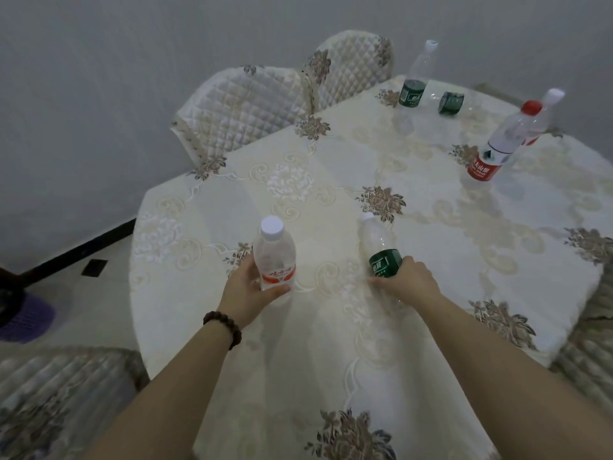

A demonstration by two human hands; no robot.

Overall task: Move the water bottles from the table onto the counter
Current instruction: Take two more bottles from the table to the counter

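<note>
A white-capped bottle with a red-and-white label (pixel 274 257) stands on the table (pixel 431 227); my left hand (pixel 252 287) is wrapped around its lower part. My right hand (pixel 408 280) grips a green-label bottle (pixel 381 254) near its base. At the far right stand a red-capped, red-label bottle (pixel 504 144) and a white-capped bottle (pixel 547 107) behind it. At the back stands an upright green-label bottle (pixel 416 78), with another green-label bottle (pixel 451 101) lying beside it. No counter is in view.
Two quilted chairs (pixel 245 107) are pushed in at the table's far side. Another covered chair (pixel 56 400) is at the lower left and one at the right edge. A purple object (pixel 26 320) lies on the floor at left.
</note>
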